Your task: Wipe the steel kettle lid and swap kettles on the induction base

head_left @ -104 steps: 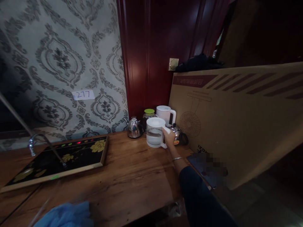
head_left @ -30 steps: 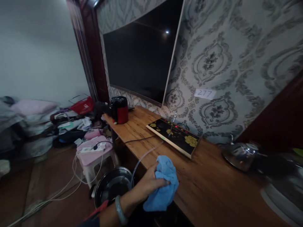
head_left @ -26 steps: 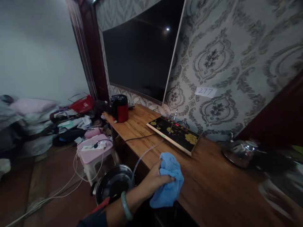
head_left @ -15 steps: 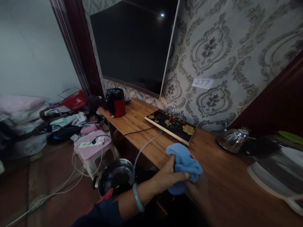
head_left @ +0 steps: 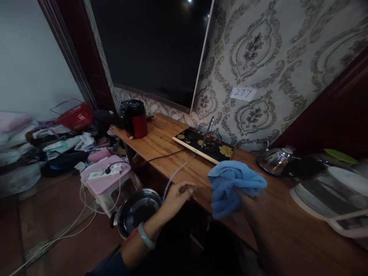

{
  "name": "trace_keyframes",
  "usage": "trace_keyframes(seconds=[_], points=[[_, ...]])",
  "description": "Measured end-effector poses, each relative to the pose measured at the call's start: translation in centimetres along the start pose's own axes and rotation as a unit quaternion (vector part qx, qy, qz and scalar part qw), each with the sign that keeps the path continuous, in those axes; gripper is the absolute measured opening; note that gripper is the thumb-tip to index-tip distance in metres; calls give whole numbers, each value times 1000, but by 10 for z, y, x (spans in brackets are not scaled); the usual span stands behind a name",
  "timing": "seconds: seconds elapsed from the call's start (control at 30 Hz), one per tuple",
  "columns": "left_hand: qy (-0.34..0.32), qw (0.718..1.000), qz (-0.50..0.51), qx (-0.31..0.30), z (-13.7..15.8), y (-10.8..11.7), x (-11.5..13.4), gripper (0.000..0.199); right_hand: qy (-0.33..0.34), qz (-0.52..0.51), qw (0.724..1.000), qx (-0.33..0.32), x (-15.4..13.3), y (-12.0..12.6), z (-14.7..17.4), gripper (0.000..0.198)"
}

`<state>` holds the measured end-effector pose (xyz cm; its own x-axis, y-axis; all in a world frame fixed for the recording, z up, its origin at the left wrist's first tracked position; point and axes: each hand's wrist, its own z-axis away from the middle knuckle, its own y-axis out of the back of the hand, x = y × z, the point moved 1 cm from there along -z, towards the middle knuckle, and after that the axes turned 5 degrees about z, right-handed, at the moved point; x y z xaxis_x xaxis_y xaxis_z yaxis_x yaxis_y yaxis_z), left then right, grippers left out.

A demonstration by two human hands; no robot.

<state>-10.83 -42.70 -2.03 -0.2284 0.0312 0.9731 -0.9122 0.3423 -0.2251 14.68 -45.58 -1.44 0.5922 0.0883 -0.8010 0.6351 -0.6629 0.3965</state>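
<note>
A crumpled blue cloth [head_left: 230, 184] hangs over the front edge of the wooden counter [head_left: 161, 142]. Gripping it from the right is my right hand [head_left: 251, 207], blurred and partly hidden by the fabric. My left hand [head_left: 178, 197], with a pale bangle at its wrist, is apart from the cloth, its fingers loosely bent and nothing in them. Behind the cloth lies a black tea-stove panel [head_left: 198, 143] with gold flowers and a thin metal spout [head_left: 208, 130]. A clear hose [head_left: 178, 170] runs from the panel toward a dark pot [head_left: 139, 211] below.
A metal kettle [head_left: 277, 159] and a clear lidded container [head_left: 330, 195] stand on the right. At the counter's left end is a red-and-black appliance [head_left: 136, 120]. A pink stool [head_left: 105, 178] carries a power strip, with cables trailing across the floor beside piled clothes [head_left: 66, 149].
My left hand has let go of the blue cloth and moved left. My right hand has carried the cloth slightly right and up, and it hangs more spread out. The view has shifted a little.
</note>
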Motion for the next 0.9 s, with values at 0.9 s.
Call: trace_keyframes(seconds=[0.9], points=[[-13,977,-95,188,-27,105,-31,34,175,328,835,-406,-43,-183,-54,54]])
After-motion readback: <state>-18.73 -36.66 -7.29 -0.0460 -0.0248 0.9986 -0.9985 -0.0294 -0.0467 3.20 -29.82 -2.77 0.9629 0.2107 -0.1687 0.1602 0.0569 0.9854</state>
